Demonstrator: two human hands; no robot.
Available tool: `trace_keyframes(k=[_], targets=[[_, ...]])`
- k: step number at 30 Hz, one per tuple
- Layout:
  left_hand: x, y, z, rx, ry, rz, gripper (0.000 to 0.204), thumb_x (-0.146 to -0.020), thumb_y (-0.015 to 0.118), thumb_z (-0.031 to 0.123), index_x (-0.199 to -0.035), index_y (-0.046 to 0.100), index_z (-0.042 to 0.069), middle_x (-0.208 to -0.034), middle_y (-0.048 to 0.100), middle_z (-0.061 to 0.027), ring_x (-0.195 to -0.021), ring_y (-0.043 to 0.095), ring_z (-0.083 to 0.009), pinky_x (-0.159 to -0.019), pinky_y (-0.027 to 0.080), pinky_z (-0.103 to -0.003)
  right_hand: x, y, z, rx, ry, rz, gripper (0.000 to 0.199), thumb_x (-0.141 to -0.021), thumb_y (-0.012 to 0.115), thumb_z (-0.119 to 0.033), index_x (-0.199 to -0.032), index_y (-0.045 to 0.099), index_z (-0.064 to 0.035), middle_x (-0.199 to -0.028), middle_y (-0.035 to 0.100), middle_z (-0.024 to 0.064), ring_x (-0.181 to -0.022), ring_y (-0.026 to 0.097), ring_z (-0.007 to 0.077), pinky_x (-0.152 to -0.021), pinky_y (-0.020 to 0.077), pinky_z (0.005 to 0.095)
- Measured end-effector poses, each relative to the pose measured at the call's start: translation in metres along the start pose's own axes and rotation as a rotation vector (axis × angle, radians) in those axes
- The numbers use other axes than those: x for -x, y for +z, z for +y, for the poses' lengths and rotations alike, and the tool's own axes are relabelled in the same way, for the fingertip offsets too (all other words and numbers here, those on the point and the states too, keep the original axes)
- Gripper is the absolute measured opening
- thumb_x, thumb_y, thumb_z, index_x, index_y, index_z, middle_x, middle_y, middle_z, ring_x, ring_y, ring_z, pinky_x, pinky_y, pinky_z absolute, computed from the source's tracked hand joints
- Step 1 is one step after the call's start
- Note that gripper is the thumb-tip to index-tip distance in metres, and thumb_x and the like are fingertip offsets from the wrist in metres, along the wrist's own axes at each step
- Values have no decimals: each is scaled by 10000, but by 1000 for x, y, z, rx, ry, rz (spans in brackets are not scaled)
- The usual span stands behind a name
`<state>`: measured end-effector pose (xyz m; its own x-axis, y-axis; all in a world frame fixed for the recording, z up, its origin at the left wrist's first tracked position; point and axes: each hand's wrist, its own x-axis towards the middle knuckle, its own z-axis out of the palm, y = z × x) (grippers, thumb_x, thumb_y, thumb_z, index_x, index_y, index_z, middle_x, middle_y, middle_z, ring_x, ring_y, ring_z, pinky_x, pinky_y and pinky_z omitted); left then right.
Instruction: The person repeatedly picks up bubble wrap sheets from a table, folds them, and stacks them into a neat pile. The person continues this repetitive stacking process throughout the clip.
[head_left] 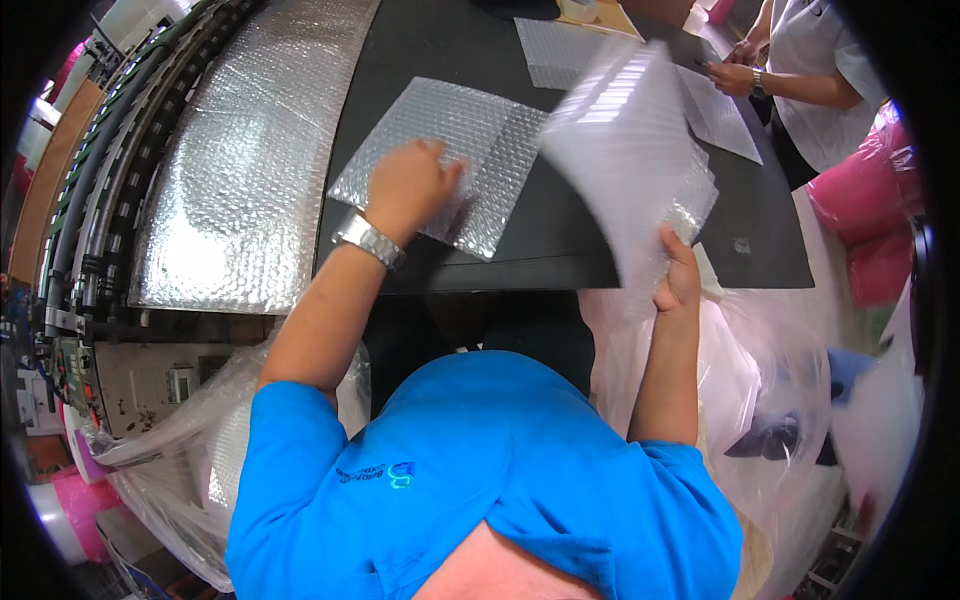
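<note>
A bubble wrap sheet [440, 130] lies flat on the black tabletop in front of me. Over its left part is my left hand [408, 188], a metal watch on the wrist. Its fingers are slightly bent and apart, with nothing seen in them; whether they touch the sheet I cannot tell. On the right, my right hand [680, 272] grips a stack of bubble wrap sheets [625, 150] by the lower edge, thumb on top. The stack stands tilted up above the table, its upper part smeared by motion.
A long strip of bubble wrap [245, 150] comes off a roller machine [110, 200] at the left. More bubble wrap sheets [722, 115] lie at the far right, near another person's hands [735, 75]. Clear plastic film [715, 370] hangs below the table's right edge [770, 285].
</note>
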<state>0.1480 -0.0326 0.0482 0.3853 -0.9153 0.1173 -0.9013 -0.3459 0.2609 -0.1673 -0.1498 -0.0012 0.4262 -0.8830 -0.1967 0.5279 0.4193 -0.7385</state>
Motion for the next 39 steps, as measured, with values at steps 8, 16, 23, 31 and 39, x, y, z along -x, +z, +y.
trace_keyframes(k=[8, 16, 23, 31, 39], targets=[[-14, 37, -76, 2, -334, 147, 715, -693, 578, 560, -1153, 474, 23, -1290, 353, -206, -1237, 284, -304, -990, 173, -537, -2, 46, 39, 252, 128, -168, 445, -754, 598, -91, -1151, 436, 28, -1023, 541, 122, -911, 548, 204, -777, 457, 313], [10, 17, -58, 1188, -398, 37, 704, -770, 594, 440, -1233, 325, -18, -1138, 480, -190, -1028, 483, -212, -886, 364, -386, 2, 82, 51, 427, 3, -122, 382, -792, 515, -47, -1154, 424, 34, -1046, 527, 113, -916, 512, 185, -815, 412, 297], [30, 3, -33, 1340, -155, -204, 713, -688, 713, 258, -1218, 345, -46, -1138, 485, -204, -1038, 494, -259, -880, 404, -350, 0, 78, 50, 575, -87, -140, 450, -770, 570, -87, -1178, 415, 23, -1045, 525, 114, -952, 510, 188, -831, 408, 296], [32, -41, -9, 1500, 320, 321, 545, -678, 734, 200, -1118, 480, 3, -1063, 547, -113, -949, 538, -200, -846, 422, -324, -3, 126, -15, 389, -583, -408, 698, -706, 685, -156, -1256, 281, -9, -1164, 441, 136, -1096, 416, 215, -941, 310, 322], [28, -25, -12, 1343, 198, 253, 611, -669, 733, 246, -1137, 437, -14, -1091, 505, -110, -1009, 478, -195, -854, 390, -328, -13, 113, -6, 602, -465, -388, 583, -720, 699, -193, -1173, 388, 3, -1106, 497, 90, -1052, 452, 191, -925, 328, 315]])
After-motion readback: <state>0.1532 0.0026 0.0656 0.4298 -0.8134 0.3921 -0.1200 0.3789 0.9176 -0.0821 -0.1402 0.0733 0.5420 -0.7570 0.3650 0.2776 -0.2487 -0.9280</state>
